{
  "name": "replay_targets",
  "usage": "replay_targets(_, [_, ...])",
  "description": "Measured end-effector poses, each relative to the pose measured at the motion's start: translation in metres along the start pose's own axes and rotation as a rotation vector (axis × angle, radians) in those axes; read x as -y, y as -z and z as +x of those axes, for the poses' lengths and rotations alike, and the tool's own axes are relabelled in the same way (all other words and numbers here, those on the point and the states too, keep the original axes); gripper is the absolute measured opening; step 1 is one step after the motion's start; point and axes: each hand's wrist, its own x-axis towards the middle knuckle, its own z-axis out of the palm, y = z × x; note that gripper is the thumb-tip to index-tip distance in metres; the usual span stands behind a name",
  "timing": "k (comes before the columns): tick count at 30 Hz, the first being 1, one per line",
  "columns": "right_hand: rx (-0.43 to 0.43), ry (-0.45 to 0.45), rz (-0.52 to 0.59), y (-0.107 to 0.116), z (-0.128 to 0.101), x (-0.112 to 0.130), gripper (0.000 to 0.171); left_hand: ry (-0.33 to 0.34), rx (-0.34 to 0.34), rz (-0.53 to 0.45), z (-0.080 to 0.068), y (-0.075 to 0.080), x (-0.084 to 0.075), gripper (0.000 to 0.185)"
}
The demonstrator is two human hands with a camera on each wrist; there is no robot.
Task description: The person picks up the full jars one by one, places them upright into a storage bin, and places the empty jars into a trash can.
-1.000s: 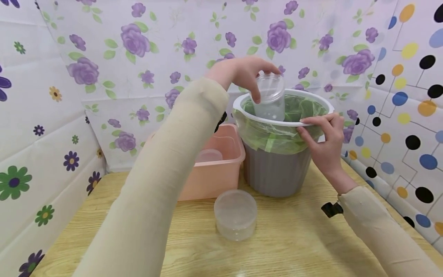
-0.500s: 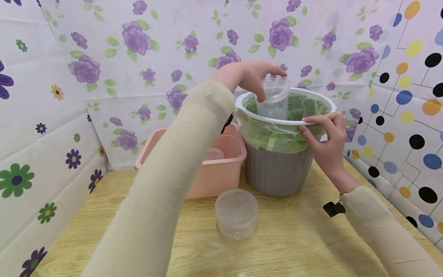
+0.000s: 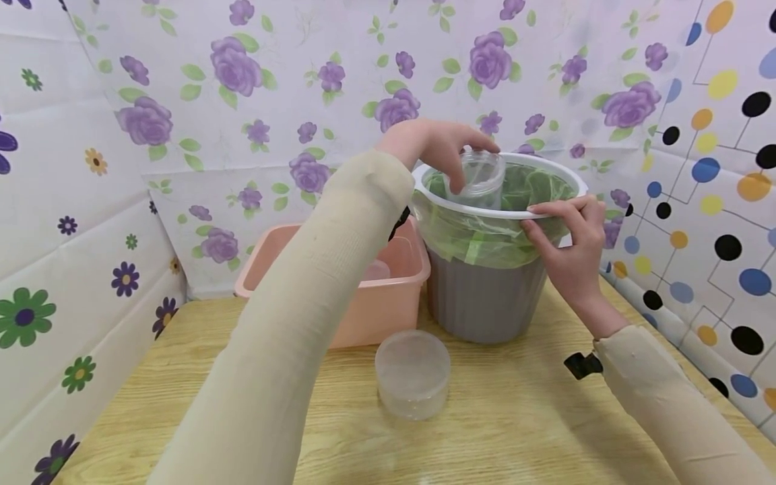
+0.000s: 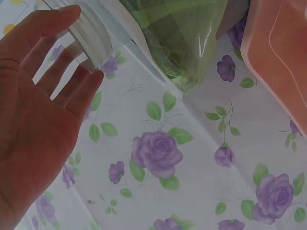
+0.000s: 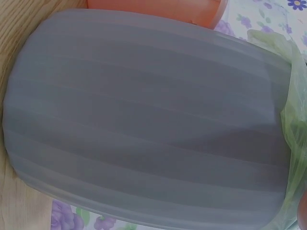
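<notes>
Left hand (image 3: pixel 438 146) grips a clear, ribbed plastic jar (image 3: pixel 479 180) — upright, inside the green-lined bin (image 3: pixel 485 296).

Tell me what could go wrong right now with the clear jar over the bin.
The left hand grips the clear jar only by its top, so it could slip and drop hard into the green bag. The right hand steadies the bin at its white rim; if it lets go, the grey bin might shift toward the pink tub. The left sleeve passes over the round container and could knock it.
</notes>
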Motion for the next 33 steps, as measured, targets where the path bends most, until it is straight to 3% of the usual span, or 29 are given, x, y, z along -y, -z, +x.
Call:
replay_targets(9, [0.0,0.005,0.01,0.0,0.003,0.007,0.023,-0.011,0.001,-0.014,0.001,0.0,0.002,0.087])
replay_targets(17, [0.002,0.005,0.0,0.002,0.002,0.003,0.023,0.0,-0.043,-0.041,0.002,-0.002,-0.002,0.09])
replay_targets(33, [0.007,0.001,-0.016,0.0,-0.001,-0.008,0.025,-0.151,-0.063,-0.001,-0.013,-0.015,0.006,0.087])
